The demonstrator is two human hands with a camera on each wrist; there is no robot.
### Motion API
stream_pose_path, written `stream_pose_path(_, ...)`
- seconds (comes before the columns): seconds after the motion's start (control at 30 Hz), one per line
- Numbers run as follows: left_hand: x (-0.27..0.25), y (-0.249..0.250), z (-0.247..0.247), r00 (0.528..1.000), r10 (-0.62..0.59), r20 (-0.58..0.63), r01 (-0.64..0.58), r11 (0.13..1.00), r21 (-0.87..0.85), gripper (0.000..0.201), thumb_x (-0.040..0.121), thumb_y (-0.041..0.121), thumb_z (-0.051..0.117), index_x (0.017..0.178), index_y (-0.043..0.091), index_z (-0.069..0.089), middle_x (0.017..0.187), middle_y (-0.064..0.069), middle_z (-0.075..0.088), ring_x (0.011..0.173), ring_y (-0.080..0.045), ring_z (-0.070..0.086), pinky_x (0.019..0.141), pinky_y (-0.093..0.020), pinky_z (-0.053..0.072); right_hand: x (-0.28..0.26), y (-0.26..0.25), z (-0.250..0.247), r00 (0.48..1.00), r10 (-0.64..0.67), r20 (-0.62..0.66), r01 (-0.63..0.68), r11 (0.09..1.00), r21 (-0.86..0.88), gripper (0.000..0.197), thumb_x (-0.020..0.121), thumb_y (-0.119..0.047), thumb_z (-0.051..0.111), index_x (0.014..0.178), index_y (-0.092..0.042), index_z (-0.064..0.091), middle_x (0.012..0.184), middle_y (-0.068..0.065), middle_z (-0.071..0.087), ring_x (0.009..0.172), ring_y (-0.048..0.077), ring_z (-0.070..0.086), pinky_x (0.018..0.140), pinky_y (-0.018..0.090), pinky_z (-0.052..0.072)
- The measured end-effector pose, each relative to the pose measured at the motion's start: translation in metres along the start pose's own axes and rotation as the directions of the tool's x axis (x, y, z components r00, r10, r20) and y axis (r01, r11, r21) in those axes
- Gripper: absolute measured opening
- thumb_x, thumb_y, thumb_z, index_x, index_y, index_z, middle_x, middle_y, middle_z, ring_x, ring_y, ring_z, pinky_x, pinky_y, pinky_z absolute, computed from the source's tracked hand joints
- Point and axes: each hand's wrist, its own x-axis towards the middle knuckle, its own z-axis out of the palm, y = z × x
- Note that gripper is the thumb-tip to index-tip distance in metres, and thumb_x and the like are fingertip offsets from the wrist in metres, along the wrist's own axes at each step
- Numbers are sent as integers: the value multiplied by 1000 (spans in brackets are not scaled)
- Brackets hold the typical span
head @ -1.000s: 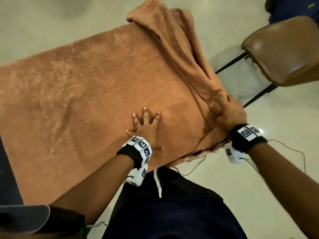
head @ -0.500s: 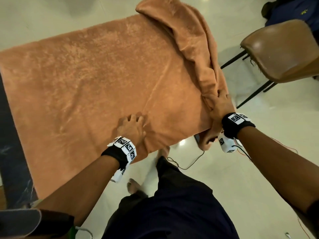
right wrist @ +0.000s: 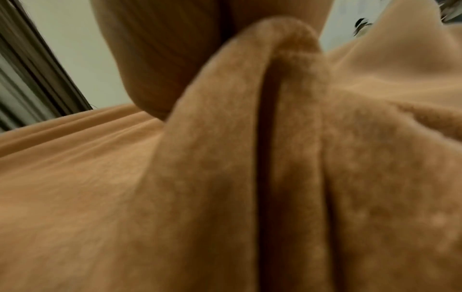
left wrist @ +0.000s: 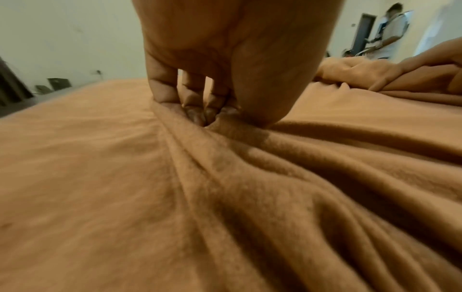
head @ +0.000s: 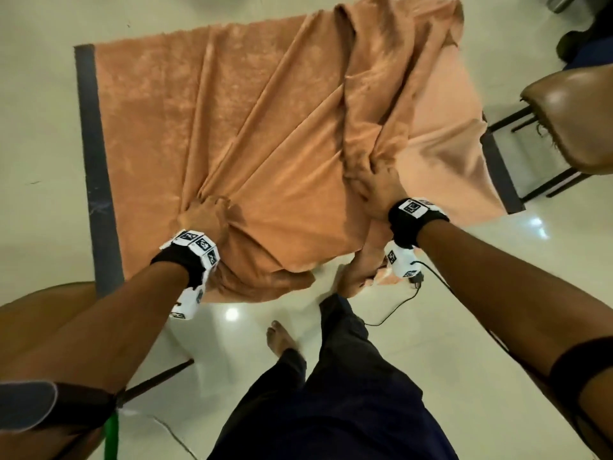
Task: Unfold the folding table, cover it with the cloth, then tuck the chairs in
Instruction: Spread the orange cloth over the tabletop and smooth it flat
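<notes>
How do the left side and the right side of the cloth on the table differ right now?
The cloth's left side lies flat and single-layered, leaving a strip of table bare. The cloth's right side is doubled over and bunched, its paler underside showing. The left hand grips creases fanning across the flat part; the right hand grips the bunched fold. Both are orange.

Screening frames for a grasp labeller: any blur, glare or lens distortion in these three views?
Head view: wide-angle bowing at the edges, glare spots on the glossy pale floor, light motion blur on the orange fleece cloth. Left wrist view: left hand fairly sharp, near cloth soft. Right wrist view: blurred all over; a cloth fold fills the frame, hiding the right hand grip.
</notes>
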Motion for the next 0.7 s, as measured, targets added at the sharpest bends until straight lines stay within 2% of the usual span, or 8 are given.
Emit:
stream_pose_path(0.07,-5,-46,5,998,-52,20,52,998,21,41,93,34,36,119,15,62,120,-20,62,113,-45,55,96,-51,47,6,-38,4,998,-51,34,48,997,66,53,85,-46,42,132,-36,65,145,28,41,129,52,39,112,51,34)
stream_pose_path(0.17,-19,-115,11,983,-184,-3,184,983,24,58,92,37,18,112,16,67,115,-21,65,112,-43,58,100,-50,46,17,-98,11,986,-133,100,120,985,127,53,84,-25,55,136,-30,63,141,20,42,126,45,44,109,42,38)
stream_pose_path(0.23,-32,-140,1,968,-245,47,244,969,31,48,98,33,26,116,20,68,120,-19,65,116,-39,59,104,-46,45,24,-125,21,974,-183,136,160,974,163,60,77,-18,57,136,-31,63,136,17,44,121,44,46,108,42,40)
stream_pose_path(0.3,-43,-145,-12,955,-281,90,279,960,42,40,98,36,34,119,23,65,124,-19,63,113,-41,60,99,-46,49,27,-139,29,970,-202,133,174,966,192,62,74,-18,56,134,-32,64,132,15,46,117,43,48,106,42,41)
stream_pose_path(0.43,-46,-101,-32,958,-284,43,284,959,-3,53,90,60,39,125,21,53,124,-21,57,111,-47,53,90,-52,49,26,-133,32,970,-229,84,192,928,320,62,74,-4,57,131,-29,67,125,13,51,116,38,51,106,38,43)
stream_pose_path(0.53,-30,-41,-39,986,-166,19,166,985,-39,60,85,55,56,131,18,45,131,-18,50,115,-45,49,91,-53,47,24,-113,20,963,-258,80,214,909,358,71,64,-9,45,129,-25,68,118,14,57,113,35,56,104,36,45)
stream_pose_path(0.63,-7,27,-43,998,-58,26,60,996,-71,73,79,60,54,142,30,34,145,-9,40,126,-42,43,97,-54,44,18,-74,-8,970,-230,73,189,912,363,71,66,-2,46,131,-22,67,122,13,58,116,28,55,102,21,38)
stream_pose_path(0.7,11,65,-37,995,40,88,-29,993,-118,79,72,68,46,144,40,28,146,-7,38,130,-42,40,102,-57,41,8,-30,-30,983,-181,33,160,928,336,72,67,-2,45,131,-26,65,122,8,54,115,21,50,105,24,36)
